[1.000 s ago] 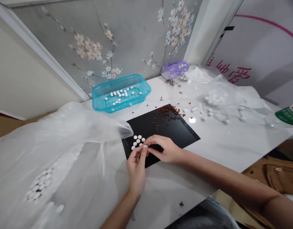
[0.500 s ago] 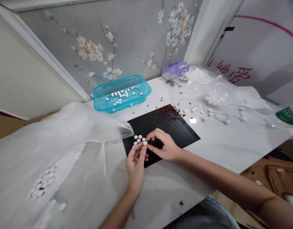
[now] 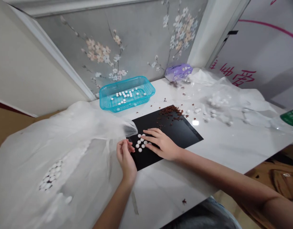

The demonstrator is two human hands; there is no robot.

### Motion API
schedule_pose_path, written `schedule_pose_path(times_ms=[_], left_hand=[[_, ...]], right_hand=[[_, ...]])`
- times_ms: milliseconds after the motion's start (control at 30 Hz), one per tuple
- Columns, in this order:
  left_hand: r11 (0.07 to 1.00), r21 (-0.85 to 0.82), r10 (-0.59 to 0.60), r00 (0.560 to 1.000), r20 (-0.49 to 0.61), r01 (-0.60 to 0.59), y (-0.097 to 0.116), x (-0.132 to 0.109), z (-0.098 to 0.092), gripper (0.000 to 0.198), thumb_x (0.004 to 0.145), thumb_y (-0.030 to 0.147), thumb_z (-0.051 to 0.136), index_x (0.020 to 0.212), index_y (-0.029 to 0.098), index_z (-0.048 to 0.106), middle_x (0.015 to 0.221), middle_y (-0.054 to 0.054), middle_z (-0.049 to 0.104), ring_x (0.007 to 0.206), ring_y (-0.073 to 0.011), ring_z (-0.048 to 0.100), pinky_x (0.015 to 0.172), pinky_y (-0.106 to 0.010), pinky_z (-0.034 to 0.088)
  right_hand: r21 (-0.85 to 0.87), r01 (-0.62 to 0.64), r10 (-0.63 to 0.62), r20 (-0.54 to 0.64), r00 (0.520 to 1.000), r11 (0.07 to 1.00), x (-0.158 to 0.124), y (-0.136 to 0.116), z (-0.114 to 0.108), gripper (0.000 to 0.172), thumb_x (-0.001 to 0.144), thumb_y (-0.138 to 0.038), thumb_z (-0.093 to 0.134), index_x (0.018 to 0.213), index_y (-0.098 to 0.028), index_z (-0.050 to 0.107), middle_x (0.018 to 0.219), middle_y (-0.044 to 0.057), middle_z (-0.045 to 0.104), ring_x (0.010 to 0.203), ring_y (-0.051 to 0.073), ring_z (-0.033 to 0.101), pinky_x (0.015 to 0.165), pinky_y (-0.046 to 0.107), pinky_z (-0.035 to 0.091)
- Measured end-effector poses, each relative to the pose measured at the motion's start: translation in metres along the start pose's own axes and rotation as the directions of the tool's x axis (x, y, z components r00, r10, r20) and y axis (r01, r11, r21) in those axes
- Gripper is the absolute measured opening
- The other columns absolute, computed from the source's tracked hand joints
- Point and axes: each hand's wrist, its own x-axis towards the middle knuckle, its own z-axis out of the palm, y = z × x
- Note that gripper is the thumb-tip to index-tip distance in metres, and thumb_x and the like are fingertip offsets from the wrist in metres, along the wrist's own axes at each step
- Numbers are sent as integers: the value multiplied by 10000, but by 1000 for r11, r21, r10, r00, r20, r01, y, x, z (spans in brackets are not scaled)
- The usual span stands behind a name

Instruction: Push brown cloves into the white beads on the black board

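Observation:
My right hand (image 3: 162,144) lies palm down with its fingers spread, the fingertips touching several small white round pieces (image 3: 140,149) on a black mat (image 3: 187,135). At the mat's left edge is my left hand (image 3: 126,159), loosely curled with gaps between the fingers and nothing visible in it. The white pieces sit in a close cluster between the two hands, some partly hidden under the right fingers. A heap of small reddish-brown bits (image 3: 171,111) lies on the mat's far corner.
Behind the mat stands a blue plastic basket (image 3: 127,107) with several white pieces inside. A clear plastic bag (image 3: 84,127) covers the table's left side, with white pieces in it. More plastic (image 3: 222,98) and a purple packet (image 3: 178,72) lie at the back right.
The white piece held between my hands has been let go onto the mat. My left hand has drawn away left, and my right fingers have spread over the cluster. The view has shifted slightly.

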Motion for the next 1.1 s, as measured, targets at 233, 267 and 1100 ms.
schedule_pose_path(times_ms=[233,267,1100], left_hand=[[998,-63,-14,999,-37,12,0,-1,-2,154,756,321,556,767,168,541,673,34,512,558,-70,474,525,-189,378],[997,-77,-17,999,-37,15,0,0,-2,157,754,323,557,768,168,540,664,36,507,556,-70,475,521,-188,375],[995,-101,4,1000,-25,-7,0,7,-3,140,723,289,562,739,150,553,636,33,512,538,-62,474,536,-183,388]], right_hand=[[-219,-25,46,89,995,975,23,-16,30,809,743,-651,515,1260,-35,423,1289,238,423,1207,345,351,968,497,335],[-241,-31,54,87,995,970,29,-16,33,724,775,-635,482,1204,-52,467,1217,223,472,1130,330,409,913,473,376],[272,-134,45,309,950,953,79,20,-16,363,941,-387,189,699,-189,373,600,-48,345,487,72,355,461,183,348]])
